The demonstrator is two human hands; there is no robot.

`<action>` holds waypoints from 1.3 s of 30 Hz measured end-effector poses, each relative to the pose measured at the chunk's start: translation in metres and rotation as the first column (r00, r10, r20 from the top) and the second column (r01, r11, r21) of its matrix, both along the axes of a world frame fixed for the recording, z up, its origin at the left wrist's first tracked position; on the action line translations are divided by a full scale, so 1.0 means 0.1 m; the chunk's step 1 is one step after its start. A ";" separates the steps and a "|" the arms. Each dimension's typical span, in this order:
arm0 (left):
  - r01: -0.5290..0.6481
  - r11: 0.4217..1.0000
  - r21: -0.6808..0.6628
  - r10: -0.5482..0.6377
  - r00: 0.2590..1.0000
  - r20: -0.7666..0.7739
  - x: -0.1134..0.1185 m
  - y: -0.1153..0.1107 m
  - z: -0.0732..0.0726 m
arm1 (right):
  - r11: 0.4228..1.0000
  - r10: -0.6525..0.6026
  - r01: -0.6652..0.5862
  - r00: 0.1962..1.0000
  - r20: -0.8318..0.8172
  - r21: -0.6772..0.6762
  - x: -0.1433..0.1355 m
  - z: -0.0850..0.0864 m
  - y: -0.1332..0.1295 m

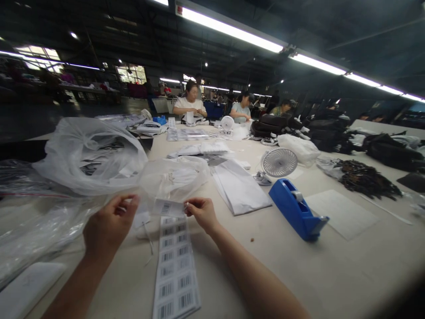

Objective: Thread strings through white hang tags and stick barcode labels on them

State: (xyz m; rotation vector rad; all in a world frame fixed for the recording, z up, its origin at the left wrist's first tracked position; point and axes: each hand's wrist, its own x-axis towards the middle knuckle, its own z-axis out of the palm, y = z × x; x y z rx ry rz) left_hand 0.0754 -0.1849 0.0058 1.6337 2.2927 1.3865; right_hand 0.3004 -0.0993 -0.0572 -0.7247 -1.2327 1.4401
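Observation:
My right hand (pixel 202 215) is closed in a pinch on the right end of a small white barcode label (pixel 166 207). Just below it, a long sheet of barcode labels (pixel 175 270) lies on the table, printed in two columns. To the left, my left hand (pixel 111 226) hovers with its fingers loosely curled and the thumb apart; nothing shows in its grasp. Between my hands, a white tag (pixel 142 217) with a thin string rests on the tabletop. An open translucent plastic bag (pixel 175 177) with white pieces inside stands just beyond the held label.
A blue tape dispenser (pixel 295 210) and a small fan (pixel 279 162) stand on the right. A large plastic bag (pixel 89 155) occupies the left. Folded white sheets (pixel 239 186), a dark pile of small pieces (pixel 365 177) and black bags (pixel 272 125) lie around. Several people sit at the far side.

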 end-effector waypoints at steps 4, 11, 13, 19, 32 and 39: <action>0.246 0.967 0.070 -0.246 0.969 -0.010 0.04 -0.01 -0.01 | 0.995 0.068 -0.073 0.996 0.055 0.075 0.00 0.01 -0.02; 0.574 0.756 -0.314 -0.524 0.819 0.234 0.21 0.00 -0.11 | 0.967 0.120 -0.147 0.984 0.134 0.208 0.05 0.07 -0.10; 0.639 0.699 -0.321 -0.562 0.769 0.306 0.21 -0.01 -0.12 | 0.961 0.140 -0.168 0.981 0.134 0.222 0.06 0.09 -0.10; 0.727 0.600 -0.334 -0.580 0.683 0.445 0.23 -0.04 -0.17 | 0.908 0.179 -0.246 0.959 0.218 0.338 0.06 0.11 -0.16; 0.635 0.765 -0.105 -0.390 0.588 0.709 0.54 0.03 -0.27 | 0.985 -0.099 0.110 0.991 -0.092 0.134 0.11 0.20 -0.07; 0.522 0.852 -0.033 -0.324 0.576 0.751 0.66 -0.02 -0.23 | 0.869 -0.180 0.117 0.980 0.087 0.480 0.08 0.22 -0.19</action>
